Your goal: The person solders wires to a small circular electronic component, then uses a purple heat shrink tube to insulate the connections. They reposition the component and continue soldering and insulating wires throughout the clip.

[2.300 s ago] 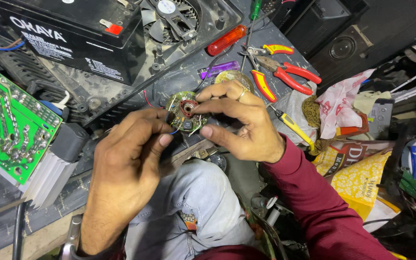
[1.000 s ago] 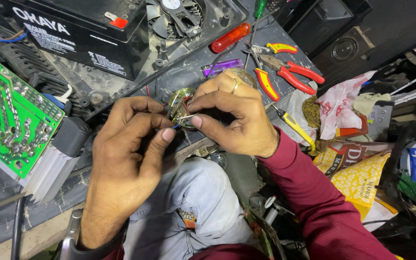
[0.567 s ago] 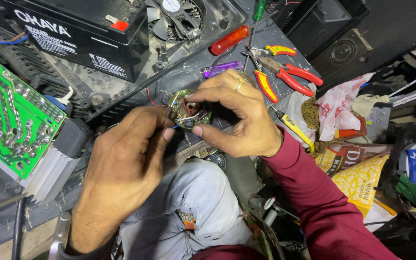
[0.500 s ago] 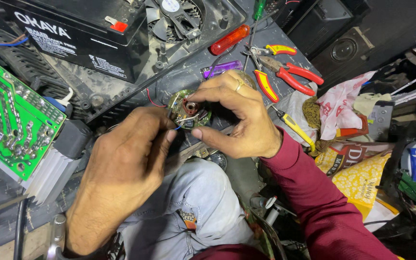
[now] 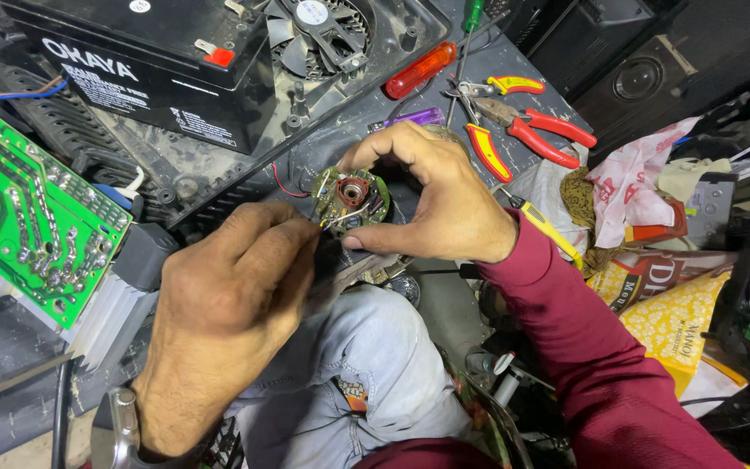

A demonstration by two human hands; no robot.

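Note:
My right hand [image 5: 436, 200] grips a small round circuit board [image 5: 351, 197] with a reddish hub in its middle, thumb and fingers curled around its rim. Thin red and white wires [image 5: 340, 217] run from the board. My left hand [image 5: 227, 304] is just left of and below it, fingertips pinched at the white wire on the board's lower edge. Both hands hover over my knee in light jeans [image 5: 366, 365]. What the left fingers pinch is too small to see clearly.
A black battery [image 5: 141, 61] and a fan [image 5: 314, 30] lie at the top. A green circuit board [image 5: 19, 208] stands at the left. Red-handled pliers [image 5: 531, 130], a red screwdriver [image 5: 418, 69] and a purple lighter [image 5: 414, 117] lie behind the hands. Bags and clutter [image 5: 670, 269] fill the right.
My right hand has shifted and opened its grip so the round board's face shows. My left hand slid slightly down and left, fingertips staying at the wire.

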